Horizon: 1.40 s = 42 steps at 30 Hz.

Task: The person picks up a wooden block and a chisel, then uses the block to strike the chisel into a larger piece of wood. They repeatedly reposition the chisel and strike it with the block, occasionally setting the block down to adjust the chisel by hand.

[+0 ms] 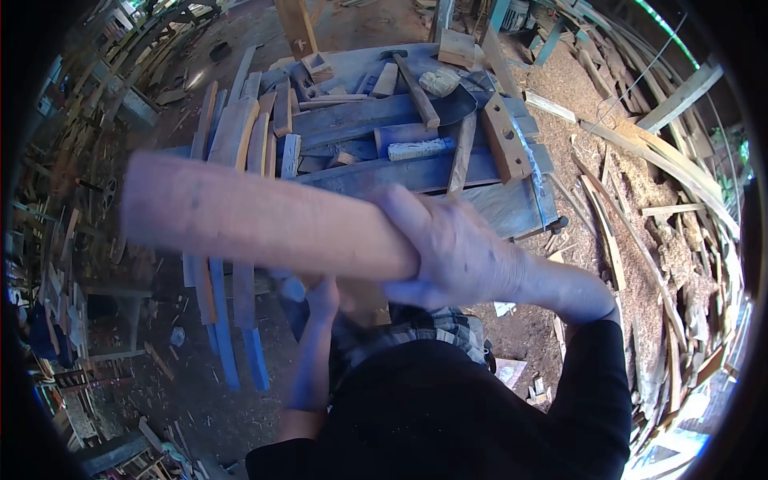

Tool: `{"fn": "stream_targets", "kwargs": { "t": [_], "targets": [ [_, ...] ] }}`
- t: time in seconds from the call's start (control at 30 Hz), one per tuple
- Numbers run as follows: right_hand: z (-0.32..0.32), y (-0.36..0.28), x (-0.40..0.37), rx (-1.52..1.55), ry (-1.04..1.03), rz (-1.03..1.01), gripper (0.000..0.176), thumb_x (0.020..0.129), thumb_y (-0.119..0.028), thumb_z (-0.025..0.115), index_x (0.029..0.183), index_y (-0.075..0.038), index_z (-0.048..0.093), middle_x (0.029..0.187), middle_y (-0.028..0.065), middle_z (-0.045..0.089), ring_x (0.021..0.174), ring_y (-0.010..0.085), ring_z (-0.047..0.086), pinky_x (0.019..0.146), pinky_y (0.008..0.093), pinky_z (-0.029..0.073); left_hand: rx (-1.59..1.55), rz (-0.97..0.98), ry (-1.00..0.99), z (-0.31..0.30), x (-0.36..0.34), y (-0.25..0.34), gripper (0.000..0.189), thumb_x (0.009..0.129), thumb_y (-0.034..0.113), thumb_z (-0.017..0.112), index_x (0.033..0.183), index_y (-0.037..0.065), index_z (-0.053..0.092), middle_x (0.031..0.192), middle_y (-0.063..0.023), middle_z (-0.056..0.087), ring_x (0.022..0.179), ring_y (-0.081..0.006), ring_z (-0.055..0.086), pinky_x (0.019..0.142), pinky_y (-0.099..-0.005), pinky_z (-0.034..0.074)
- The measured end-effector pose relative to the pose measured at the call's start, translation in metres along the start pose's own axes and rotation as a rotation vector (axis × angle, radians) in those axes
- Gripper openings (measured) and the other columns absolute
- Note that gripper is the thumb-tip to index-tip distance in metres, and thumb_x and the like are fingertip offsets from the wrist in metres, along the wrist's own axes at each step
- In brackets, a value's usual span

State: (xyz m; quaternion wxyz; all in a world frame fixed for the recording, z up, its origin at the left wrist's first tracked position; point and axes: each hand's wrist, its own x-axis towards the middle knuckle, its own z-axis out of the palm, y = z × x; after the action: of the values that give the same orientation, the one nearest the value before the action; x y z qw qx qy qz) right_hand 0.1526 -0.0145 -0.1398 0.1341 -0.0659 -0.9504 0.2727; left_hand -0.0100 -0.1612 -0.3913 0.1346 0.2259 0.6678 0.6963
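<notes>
A thick wooden board (264, 216), blurred at its far left end, is held up in front of me above the workbench's near edge. My right hand (436, 240) is wrapped round its right end. Below the board, my left hand (323, 298) is raised close to its lower edge. Its fingers are smeared and partly hidden, so whether it touches the board cannot be made out. Behind the board, a hammer (416, 92) and a blue-white block (420, 149) lie on the workbench (344, 120).
Long wooden strips (232, 136) stick out over the bench's left side. A block with holes (506, 140) lies at its right end. Wood shavings (640, 184) and scrap planks cover the ground on the right. A wooden post (297, 28) stands behind the bench.
</notes>
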Motion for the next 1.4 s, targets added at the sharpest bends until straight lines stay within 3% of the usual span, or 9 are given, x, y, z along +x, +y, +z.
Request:
{"fn": "stream_targets", "kwargs": {
  "t": [0.2,0.37,0.67,0.83,1.0,1.07,1.1,1.2,1.4],
  "targets": [
    [0.036,0.033,-0.017,-0.113,-0.117,0.005,0.058,0.071,-0.024,0.077,0.11,-0.004,0.038,0.098,0.0215,0.062,0.086,0.0385,0.066,0.071,0.0467,0.056,0.092,0.446,-0.154,-0.001,-0.017,0.021,0.011,0.092,0.006,0.06,0.096,0.008,0.05,0.098,-0.0081,0.056,0.087,-0.0163,0.054,0.083,-0.0334,0.046],
    [0.016,0.037,-0.018,0.075,0.091,0.249,0.06,0.069,-0.024,0.077,0.113,-0.002,0.042,0.082,0.0212,0.063,0.08,0.0393,0.067,0.069,0.0441,0.054,-0.4,0.228,-0.096,0.014,0.03,0.058,0.017,0.089,0.003,0.064,0.085,0.007,0.048,0.085,-0.0049,0.056,0.081,-0.0121,0.055,0.076,-0.027,0.045],
    [0.003,0.031,-0.008,0.099,0.028,0.205,0.061,0.073,-0.029,0.077,0.111,-0.003,0.037,0.08,0.0204,0.064,0.08,0.0357,0.068,0.071,0.043,0.056,-0.311,0.13,-0.039,0.03,0.037,0.081,0.02,0.088,0.01,0.068,0.097,0.006,0.051,0.096,-0.0016,0.05,0.088,-0.0082,0.051,0.081,-0.0248,0.043],
    [-0.002,0.021,0.007,0.159,0.126,0.019,0.059,0.073,-0.028,0.076,0.111,-0.003,0.038,0.079,0.02,0.064,0.08,0.0364,0.067,0.07,0.0437,0.055,0.091,0.372,-0.049,0.026,0.041,0.058,0.042,0.093,0.017,0.063,0.129,0.004,0.046,0.122,-0.0099,0.054,0.111,-0.0193,0.054,0.097,-0.0299,0.041],
    [0.0,0.011,0.009,0.195,0.226,-0.171,0.056,0.073,-0.025,0.074,0.111,-0.003,0.038,0.079,0.0196,0.064,0.079,0.0378,0.067,0.069,0.0447,0.055,0.294,0.332,-0.061,0.03,0.045,0.031,0.045,0.093,0.021,0.061,0.13,0.001,0.044,0.125,-0.0106,0.052,0.115,-0.0187,0.052,0.093,-0.0329,0.043],
    [0.012,0.03,0.008,-0.064,-0.161,0.081,0.056,0.073,-0.023,0.073,0.112,-0.003,0.038,0.078,0.0193,0.064,0.076,0.0389,0.067,0.066,0.0451,0.055,0.391,0.313,-0.053,0.032,0.047,0.029,0.047,0.094,0.023,0.06,0.13,-0.001,0.043,0.126,-0.011,0.052,0.117,-0.0184,0.05,0.091,-0.0344,0.043],
    [0.018,0.044,0.009,-0.069,-0.16,0.108,0.055,0.074,-0.023,0.073,0.111,-0.002,0.039,0.076,0.0192,0.064,0.072,0.0386,0.066,0.065,0.0454,0.055,0.422,0.606,0.077,0.032,0.051,0.031,0.047,0.092,0.023,0.062,0.129,0.0,0.044,0.125,-0.0113,0.053,0.113,-0.0211,0.054,0.092,-0.0366,0.043],
    [0.0,0.033,0.012,-0.07,0.022,0.104,0.056,0.072,-0.022,0.072,0.113,-0.003,0.039,0.076,0.0191,0.064,0.071,0.0383,0.066,0.065,0.0449,0.054,0.201,0.228,0.074,0.04,0.051,0.05,0.036,0.092,0.02,0.06,0.118,-0.003,0.053,0.121,-0.0163,0.054,0.117,-0.0283,0.05,0.093,-0.0441,0.042],
    [0.016,0.029,0.014,0.007,0.051,-0.071,0.057,0.071,-0.021,0.072,0.115,-0.003,0.041,0.08,0.0187,0.064,0.076,0.0375,0.067,0.068,0.046,0.055,0.528,0.472,0.214,0.038,0.047,0.018,0.039,0.09,0.016,0.062,0.122,-0.003,0.049,0.127,-0.0159,0.052,0.116,-0.0241,0.052,0.097,-0.0417,0.042]
  ]
}}
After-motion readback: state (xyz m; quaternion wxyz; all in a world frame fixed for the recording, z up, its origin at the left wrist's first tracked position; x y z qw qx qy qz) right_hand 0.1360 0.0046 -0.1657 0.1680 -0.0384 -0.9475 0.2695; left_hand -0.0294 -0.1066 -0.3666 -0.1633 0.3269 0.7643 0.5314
